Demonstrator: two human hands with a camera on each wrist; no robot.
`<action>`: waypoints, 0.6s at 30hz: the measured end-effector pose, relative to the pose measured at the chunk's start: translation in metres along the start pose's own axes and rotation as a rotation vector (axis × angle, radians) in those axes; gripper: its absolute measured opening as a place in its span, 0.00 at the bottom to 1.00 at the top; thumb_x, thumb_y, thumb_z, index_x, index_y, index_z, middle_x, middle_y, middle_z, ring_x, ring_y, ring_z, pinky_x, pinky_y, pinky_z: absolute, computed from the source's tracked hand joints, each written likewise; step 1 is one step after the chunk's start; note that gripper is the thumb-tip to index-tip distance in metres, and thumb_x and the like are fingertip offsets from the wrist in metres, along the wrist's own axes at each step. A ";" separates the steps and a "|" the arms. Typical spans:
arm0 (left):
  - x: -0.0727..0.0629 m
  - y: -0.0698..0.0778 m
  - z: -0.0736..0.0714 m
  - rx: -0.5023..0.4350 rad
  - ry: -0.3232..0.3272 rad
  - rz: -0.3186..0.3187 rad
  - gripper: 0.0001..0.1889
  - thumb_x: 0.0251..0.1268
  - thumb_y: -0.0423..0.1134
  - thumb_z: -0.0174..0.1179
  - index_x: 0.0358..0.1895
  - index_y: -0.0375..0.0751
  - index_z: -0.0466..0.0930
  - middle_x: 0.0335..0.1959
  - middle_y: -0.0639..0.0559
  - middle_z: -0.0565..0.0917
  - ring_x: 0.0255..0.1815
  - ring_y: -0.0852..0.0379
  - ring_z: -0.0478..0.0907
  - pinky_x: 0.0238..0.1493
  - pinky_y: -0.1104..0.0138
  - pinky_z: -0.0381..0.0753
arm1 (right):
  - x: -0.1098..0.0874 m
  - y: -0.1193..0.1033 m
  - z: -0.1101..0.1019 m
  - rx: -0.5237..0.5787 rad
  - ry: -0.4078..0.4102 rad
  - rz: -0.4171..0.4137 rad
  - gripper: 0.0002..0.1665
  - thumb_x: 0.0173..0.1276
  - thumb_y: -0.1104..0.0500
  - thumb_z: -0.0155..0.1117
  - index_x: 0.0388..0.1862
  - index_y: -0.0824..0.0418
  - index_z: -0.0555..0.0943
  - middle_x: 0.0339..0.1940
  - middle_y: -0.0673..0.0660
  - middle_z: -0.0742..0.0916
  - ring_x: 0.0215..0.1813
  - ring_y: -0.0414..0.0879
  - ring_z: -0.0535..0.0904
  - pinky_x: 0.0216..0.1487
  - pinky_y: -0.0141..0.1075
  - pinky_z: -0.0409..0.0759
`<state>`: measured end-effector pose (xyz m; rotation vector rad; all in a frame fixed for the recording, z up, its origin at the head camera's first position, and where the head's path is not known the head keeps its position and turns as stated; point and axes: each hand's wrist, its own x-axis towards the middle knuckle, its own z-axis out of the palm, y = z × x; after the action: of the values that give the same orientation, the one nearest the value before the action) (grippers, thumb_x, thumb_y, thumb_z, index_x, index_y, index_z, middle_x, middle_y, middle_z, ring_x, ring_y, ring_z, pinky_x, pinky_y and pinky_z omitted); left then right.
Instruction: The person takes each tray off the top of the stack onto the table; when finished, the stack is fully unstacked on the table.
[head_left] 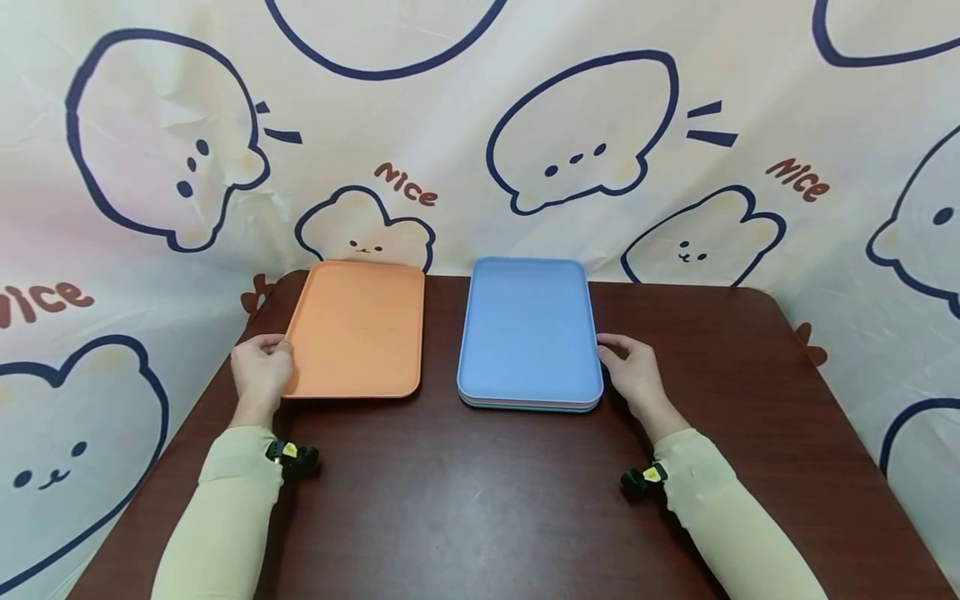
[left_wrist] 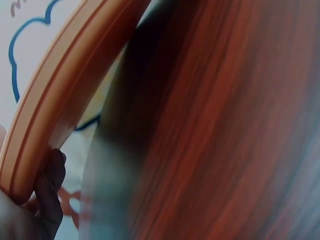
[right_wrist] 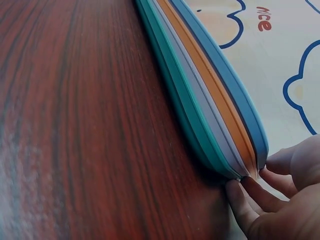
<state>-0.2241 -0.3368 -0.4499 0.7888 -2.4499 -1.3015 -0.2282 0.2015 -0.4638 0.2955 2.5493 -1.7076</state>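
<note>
Head view, left hand: the left hand (head_left: 260, 367) holds the left long edge of the orange tray (head_left: 358, 329), fingers curled at its rim near the front corner; the tray lies inward of the fingers, toward the table's middle.
Head view, right hand: the right hand (head_left: 632, 368) is at the right long edge of the blue tray (head_left: 528, 329), which tops a stack (head_left: 528, 403); the stack lies inward of these fingers as well.
Head view, axes: both trays lie flat on the table (head_left: 480, 500), long axes running away from the person, side by side with a gap between; each hand is nearest its own tray.
Head view, backdrop: a cartoon-print cloth (head_left: 570, 142) hangs behind.
Left wrist view: the orange tray's rim (left_wrist: 60, 100) is seen from below and rests against curled fingers (left_wrist: 47, 195); the thumb is out of view, so a full clamp cannot be confirmed. The table (left_wrist: 225, 130) is blurred.
Right wrist view: the stack's edge (right_wrist: 210, 105) shows layers that the head view hides: teal lowest, then pale grey, orange, blue on top. Fingertips (right_wrist: 250, 195) meet the stack's corner, slightly spread and bent; they touch but do not plainly pinch any one layer.
</note>
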 end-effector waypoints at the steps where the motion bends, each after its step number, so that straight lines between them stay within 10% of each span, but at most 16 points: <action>1: 0.003 -0.002 -0.003 0.006 -0.001 -0.006 0.22 0.83 0.41 0.50 0.67 0.32 0.83 0.51 0.40 0.85 0.42 0.56 0.78 0.36 0.72 0.74 | 0.000 0.000 0.000 -0.002 -0.001 0.001 0.23 0.86 0.57 0.56 0.74 0.63 0.80 0.81 0.65 0.76 0.82 0.56 0.67 0.78 0.54 0.75; 11: 0.029 -0.013 -0.024 0.040 -0.045 -0.068 0.25 0.86 0.44 0.48 0.74 0.35 0.79 0.60 0.42 0.81 0.49 0.55 0.77 0.40 0.70 0.74 | 0.000 0.001 -0.001 -0.013 -0.002 0.008 0.23 0.86 0.57 0.57 0.74 0.62 0.80 0.81 0.64 0.76 0.81 0.56 0.67 0.78 0.53 0.74; 18: 0.040 -0.024 -0.027 0.051 -0.071 -0.115 0.25 0.86 0.44 0.49 0.76 0.36 0.77 0.78 0.35 0.74 0.72 0.41 0.75 0.53 0.62 0.82 | 0.000 -0.001 -0.001 -0.011 -0.001 0.015 0.23 0.86 0.57 0.57 0.74 0.62 0.80 0.80 0.64 0.77 0.80 0.57 0.67 0.79 0.54 0.74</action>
<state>-0.2366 -0.3893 -0.4551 0.9242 -2.5354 -1.3334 -0.2284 0.2018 -0.4626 0.3123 2.5476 -1.6877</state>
